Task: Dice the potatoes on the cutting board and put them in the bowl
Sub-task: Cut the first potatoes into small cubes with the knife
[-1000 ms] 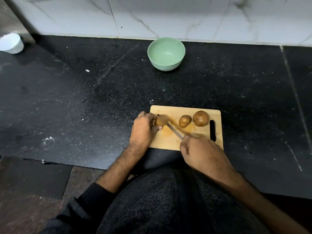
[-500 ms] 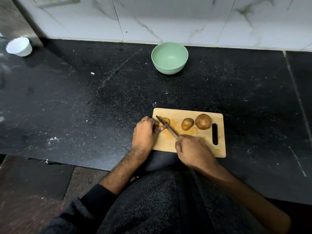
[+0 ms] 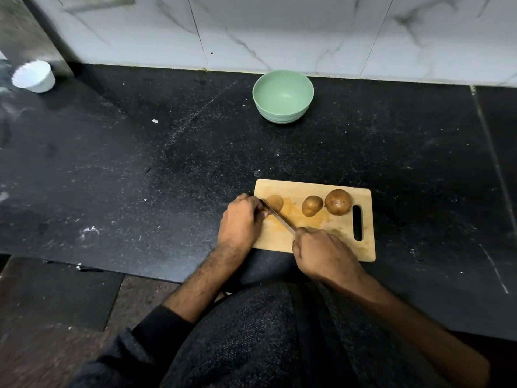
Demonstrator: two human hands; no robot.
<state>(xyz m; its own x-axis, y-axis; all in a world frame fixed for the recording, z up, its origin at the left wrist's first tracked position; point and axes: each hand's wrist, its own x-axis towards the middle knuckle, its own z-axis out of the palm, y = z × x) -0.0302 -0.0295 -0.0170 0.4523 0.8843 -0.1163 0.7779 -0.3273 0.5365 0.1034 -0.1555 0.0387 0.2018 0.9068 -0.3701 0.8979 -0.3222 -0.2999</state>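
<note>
A wooden cutting board (image 3: 338, 247) lies at the counter's front edge. Three brown potatoes are on it: a small one (image 3: 275, 202) at the left, a medium one (image 3: 312, 205) in the middle, a larger one (image 3: 338, 202) beside the handle slot. My left hand (image 3: 240, 219) holds the small potato from its left side, fingers curled. My right hand (image 3: 324, 254) grips a knife (image 3: 278, 217) whose blade slants up-left across the small potato's near side. An empty green bowl (image 3: 283, 96) stands at the back near the wall.
The black stone counter (image 3: 140, 169) stretches wide to the left and right of the board. A small white cup (image 3: 34, 77) sits at the far left back corner beside a steel surface. White marble tiles form the wall behind. My lap is below the counter edge.
The knife blade has shifted left, from lying right of the small potato to crossing it by my left fingers. The camera has tilted up slightly.
</note>
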